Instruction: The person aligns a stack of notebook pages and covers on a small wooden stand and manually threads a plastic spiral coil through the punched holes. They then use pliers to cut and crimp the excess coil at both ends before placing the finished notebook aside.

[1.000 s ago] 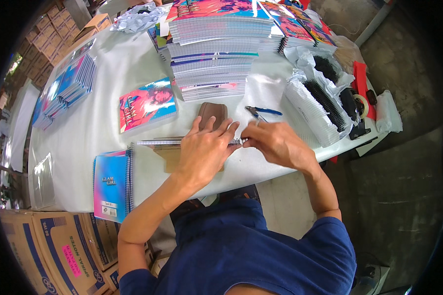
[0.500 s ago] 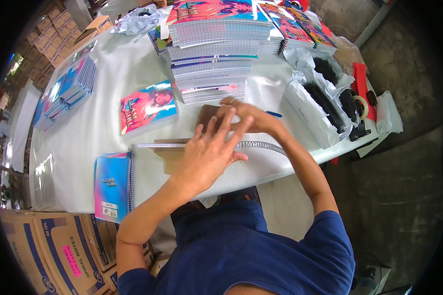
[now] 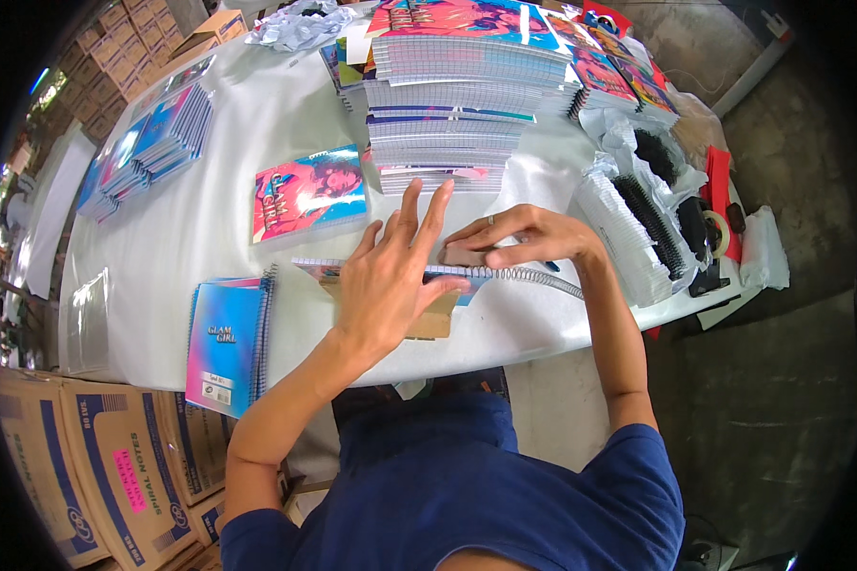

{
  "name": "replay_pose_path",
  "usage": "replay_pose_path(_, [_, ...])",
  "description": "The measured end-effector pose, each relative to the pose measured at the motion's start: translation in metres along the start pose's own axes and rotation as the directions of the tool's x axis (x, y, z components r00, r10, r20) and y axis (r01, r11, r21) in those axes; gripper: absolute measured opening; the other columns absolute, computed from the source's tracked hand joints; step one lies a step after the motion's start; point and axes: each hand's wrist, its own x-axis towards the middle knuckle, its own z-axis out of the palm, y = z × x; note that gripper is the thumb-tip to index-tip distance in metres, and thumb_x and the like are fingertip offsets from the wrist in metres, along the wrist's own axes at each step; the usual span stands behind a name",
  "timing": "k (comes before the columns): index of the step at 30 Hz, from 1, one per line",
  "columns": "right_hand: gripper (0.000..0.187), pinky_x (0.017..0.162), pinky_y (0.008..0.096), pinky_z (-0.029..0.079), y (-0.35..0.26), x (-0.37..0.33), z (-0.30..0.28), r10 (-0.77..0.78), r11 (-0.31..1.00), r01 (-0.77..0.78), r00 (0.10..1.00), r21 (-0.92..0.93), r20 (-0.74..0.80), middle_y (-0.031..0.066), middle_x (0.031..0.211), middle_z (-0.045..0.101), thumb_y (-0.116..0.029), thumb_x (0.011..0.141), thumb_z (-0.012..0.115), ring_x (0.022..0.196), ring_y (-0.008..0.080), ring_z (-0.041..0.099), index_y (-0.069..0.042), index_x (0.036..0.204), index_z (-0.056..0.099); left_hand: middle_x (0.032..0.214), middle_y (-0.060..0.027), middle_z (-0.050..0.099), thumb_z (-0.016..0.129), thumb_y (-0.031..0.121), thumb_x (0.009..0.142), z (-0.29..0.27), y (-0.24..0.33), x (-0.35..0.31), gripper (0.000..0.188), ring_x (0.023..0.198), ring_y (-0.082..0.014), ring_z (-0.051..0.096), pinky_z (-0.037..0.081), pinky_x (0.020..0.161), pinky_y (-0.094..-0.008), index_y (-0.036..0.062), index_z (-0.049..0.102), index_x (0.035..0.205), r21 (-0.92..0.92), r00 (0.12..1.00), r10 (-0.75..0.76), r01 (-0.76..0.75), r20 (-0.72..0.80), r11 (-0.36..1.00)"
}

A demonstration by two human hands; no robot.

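My left hand [image 3: 390, 278] lies across an unbound notebook [image 3: 316, 270] propped on its edge, its fingers stretched out and spread, thumb along the near side. A folded brown cardboard piece [image 3: 433, 322] leans beneath it. A long wire coil [image 3: 543, 277] runs from the notebook's top edge toward my right wrist. My right hand [image 3: 543, 236] grips a small brown block [image 3: 465, 257] between thumb and fingers, right behind that edge. A pink notebook [image 3: 309, 198] rests flat beyond my left hand. A blue spiral notebook [image 3: 227, 338] lies at the left, by the table's front edge.
A tall stack of notebooks [image 3: 457, 95] rises at the far middle. Blue notebooks [image 3: 157, 143] are piled at the far left. On the right stand a white wrapped package of black coils [image 3: 628, 233] and a tape roll [image 3: 716, 233]. Cardboard cartons [image 3: 114, 457] sit below left.
My right hand has moved right and nearer with the brown block, out from behind my left hand. My left fingers now point farther away over the notebook. The whole view has shifted slightly.
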Motion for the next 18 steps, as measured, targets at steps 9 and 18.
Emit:
replay_pose_path(9, [0.044, 0.1, 0.0485, 0.045, 0.008, 0.004, 0.002, -0.219, 0.967, 0.222, 0.975, 0.123, -0.04, 0.0306, 0.126, 0.059, -0.035, 0.088, 0.067, 0.119, 0.0429, 0.057, -0.001, 0.116, 0.07, 0.144, -0.0176, 0.047, 0.081, 0.046, 0.061, -0.008, 0.001, 0.0, 0.107, 0.108, -0.0278, 0.062, 0.051, 0.094, -0.0384, 0.0214, 0.03, 0.152, 0.042, 0.999, 0.005, -0.008, 0.053, 0.999])
replay_pose_path(18, [0.044, 0.102, 0.0445, 0.043, 0.004, 0.012, 0.016, -0.376, 0.742, 0.379, 0.918, 0.553, -0.124, 0.0297, 0.127, 0.058, -0.034, 0.086, 0.067, 0.118, 0.0399, 0.057, -0.002, 0.115, 0.071, 0.146, -0.0128, 0.047, 0.082, 0.045, 0.056, -0.008, -0.01, -0.002, 0.109, 0.104, -0.0356, 0.064, 0.056, 0.083, -0.0396, 0.0255, 0.032, 0.151, 0.036, 1.0, -0.001, 0.002, -0.031, 0.999])
